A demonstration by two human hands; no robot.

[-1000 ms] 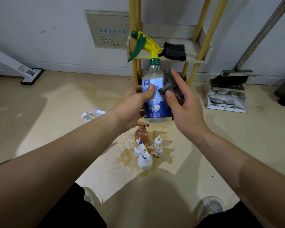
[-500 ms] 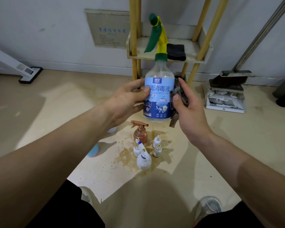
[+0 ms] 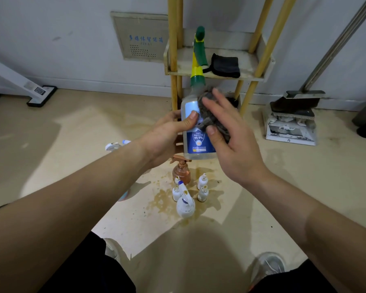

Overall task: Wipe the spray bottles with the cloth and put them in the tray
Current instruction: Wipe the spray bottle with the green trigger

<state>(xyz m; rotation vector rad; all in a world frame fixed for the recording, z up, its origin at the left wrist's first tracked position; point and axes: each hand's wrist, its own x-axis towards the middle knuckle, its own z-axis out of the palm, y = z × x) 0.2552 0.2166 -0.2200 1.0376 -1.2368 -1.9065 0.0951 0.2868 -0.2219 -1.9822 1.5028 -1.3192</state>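
While the left hand (image 3: 167, 136) keeps its grip wrapped round the large spray bottle (image 3: 195, 142), thumb on the front and fingers behind, the bottle hangs upright in the air above the floor (image 3: 72, 144), in front of the yellow rack (image 3: 173, 60). The right hand (image 3: 232, 144) has its grip on a grey cloth (image 3: 208, 112), which sits between thumb and spread fingers and is pressed against the bottle's upper body. The bottle is clear with a blue label and a green and yellow trigger head (image 3: 199, 49); how full it is cannot be told. On the floor below stand a copper spray bottle (image 3: 181, 172) holding amber liquid, a white spray bottle (image 3: 185, 206) and several small white bottles (image 3: 202, 180), close together on a stained patch. The rack's shallow shelf (image 3: 254, 68) holds a folded black cloth (image 3: 225, 65). A dustpan (image 3: 290, 130) by the wall carries white scraps. Much of the big bottle's label is covered by cloth and fingers. Another white sprayer (image 3: 114, 145) lies partly behind the left forearm, and a blue object (image 3: 124, 195) under that arm is too hidden to identify.
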